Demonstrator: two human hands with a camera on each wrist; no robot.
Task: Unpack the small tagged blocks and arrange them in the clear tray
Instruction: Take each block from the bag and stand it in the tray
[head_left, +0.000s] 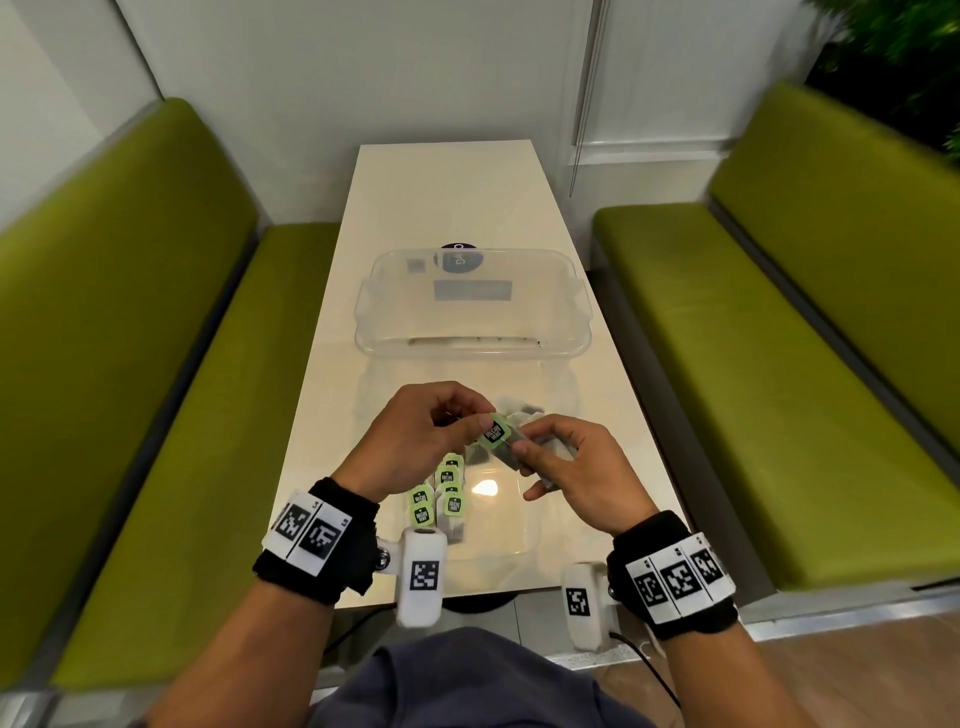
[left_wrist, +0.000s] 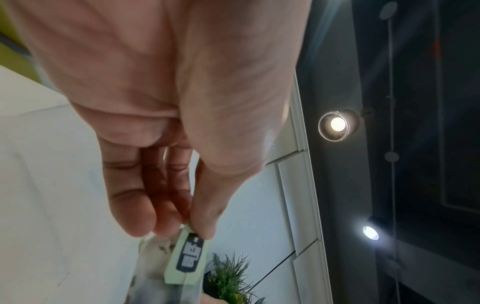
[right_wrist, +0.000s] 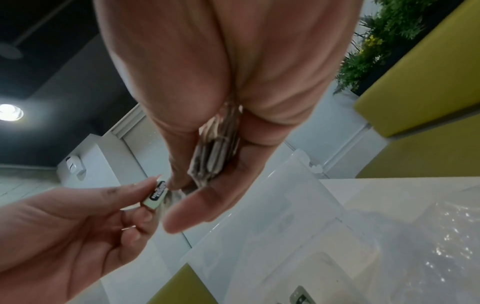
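My left hand (head_left: 480, 415) pinches the green tag (head_left: 494, 431) of a small tagged block between thumb and forefinger, above the near half of the table. The left wrist view shows that tag (left_wrist: 191, 259) under my thumb tip, with its greyish pouch hanging below. My right hand (head_left: 524, 457) grips a stack of such blocks (right_wrist: 215, 152) against its palm, and its thumb touches the same tag (right_wrist: 157, 195). Below my hands lies the clear tray (head_left: 524, 519), with several green-tagged blocks (head_left: 441, 493) lined up at its left end.
A larger clear plastic container (head_left: 472, 306) stands on the white table (head_left: 447, 197) beyond my hands. Crinkled clear wrapping (right_wrist: 441, 236) lies on the table by the tray. Green benches (head_left: 156, 364) flank the table on both sides.
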